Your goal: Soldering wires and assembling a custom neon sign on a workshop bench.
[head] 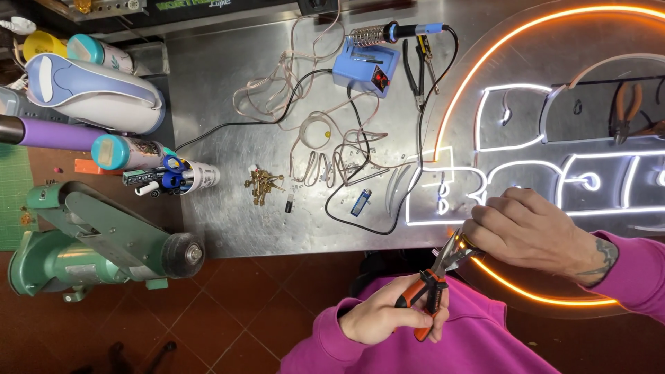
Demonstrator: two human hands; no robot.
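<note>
My left hand (384,317) is closed around the orange and black handles of a pair of pliers (435,282), low in the middle of the view. The plier jaws point up and right to the edge of a lit neon sign (554,149) with an orange ring and white shapes. My right hand (528,230) rests on the sign's near edge, its fingertips pinched on a small piece right at the plier jaws. What the fingers pinch is too small to make out. Both sleeves are magenta.
On the steel table (222,104) lie a blue soldering station (364,68) with its iron (398,31), tangled wires (305,118), brass bits (262,185), a blue lighter (360,202) and black pliers (415,69). More pliers (627,107) lie on the sign. A green machine (97,239) and cans stand left.
</note>
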